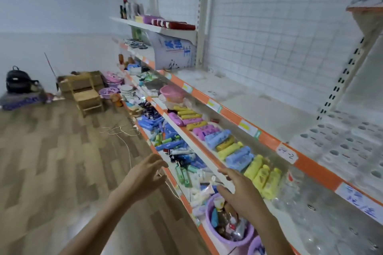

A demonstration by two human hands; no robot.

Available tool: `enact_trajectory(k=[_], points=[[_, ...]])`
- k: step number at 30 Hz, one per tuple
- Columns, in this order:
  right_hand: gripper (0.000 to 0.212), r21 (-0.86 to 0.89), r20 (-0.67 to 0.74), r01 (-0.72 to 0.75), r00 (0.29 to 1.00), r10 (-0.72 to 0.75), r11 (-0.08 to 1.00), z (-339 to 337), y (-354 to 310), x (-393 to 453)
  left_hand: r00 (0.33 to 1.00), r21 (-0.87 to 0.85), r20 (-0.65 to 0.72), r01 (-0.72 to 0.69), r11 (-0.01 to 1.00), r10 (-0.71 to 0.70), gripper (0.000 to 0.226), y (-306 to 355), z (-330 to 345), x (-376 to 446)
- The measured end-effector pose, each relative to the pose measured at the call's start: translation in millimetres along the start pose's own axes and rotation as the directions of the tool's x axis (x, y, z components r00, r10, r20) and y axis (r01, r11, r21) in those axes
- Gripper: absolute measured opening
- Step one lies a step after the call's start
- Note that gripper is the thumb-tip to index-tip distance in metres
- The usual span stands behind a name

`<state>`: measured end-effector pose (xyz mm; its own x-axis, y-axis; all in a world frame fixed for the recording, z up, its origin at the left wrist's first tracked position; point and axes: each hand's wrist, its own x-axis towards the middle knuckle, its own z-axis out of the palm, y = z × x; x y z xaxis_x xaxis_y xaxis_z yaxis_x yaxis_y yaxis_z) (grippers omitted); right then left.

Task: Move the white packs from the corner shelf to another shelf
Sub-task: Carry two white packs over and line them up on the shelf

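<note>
Far left on the wood floor sit a black backpack (17, 80) and a small wooden chair (88, 94), well apart from the shelving. Nearer, the left hand (143, 178) hangs in the air just off the lower shelf (184, 196), its grip wide: fingers spread and relaxed, holding nothing. Between the two hands, on that lower shelf, lie the white packs (200, 189), a loose heap of small pale sachets just beside the purple bucket (228, 240) of mixed bottles. They are blurred; some look glossy with a touch of pink, and no print can be read. They look light, soft and crinkly, likely slippery in film wrap, so I would pinch each across its flat middle or scoop several from underneath, not by a corner. The right hand (240, 190) hovers over the bucket's rim and the packs, grip also wide, fingers extended, touching nothing that I can make out. Right of it, yellow bottles (263, 178) lie in a row on the middle shelf, and the upper shelf (310, 130) beyond shows bare white panels, a likely place for the packs
</note>
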<state>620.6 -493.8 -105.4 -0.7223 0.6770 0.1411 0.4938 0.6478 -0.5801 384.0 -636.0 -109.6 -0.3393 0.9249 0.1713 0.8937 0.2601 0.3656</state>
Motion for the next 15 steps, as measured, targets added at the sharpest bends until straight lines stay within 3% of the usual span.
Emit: enact_trajectory(k=[3, 15], points=[[0.039, 0.014, -0.013, -0.006, 1.0, 0.006, 1.0, 16, -21, 54, 1.0, 0.008, -0.022, -0.005, 1.0, 0.006, 0.028, -43, -17, 32], [0.032, 0.02, -0.137, -0.011, 0.99, 0.014, 1.0, 45, -66, 230, 0.988, 0.026, -0.026, -0.149, 0.988, 0.15, 0.033, -178, -75, 175]])
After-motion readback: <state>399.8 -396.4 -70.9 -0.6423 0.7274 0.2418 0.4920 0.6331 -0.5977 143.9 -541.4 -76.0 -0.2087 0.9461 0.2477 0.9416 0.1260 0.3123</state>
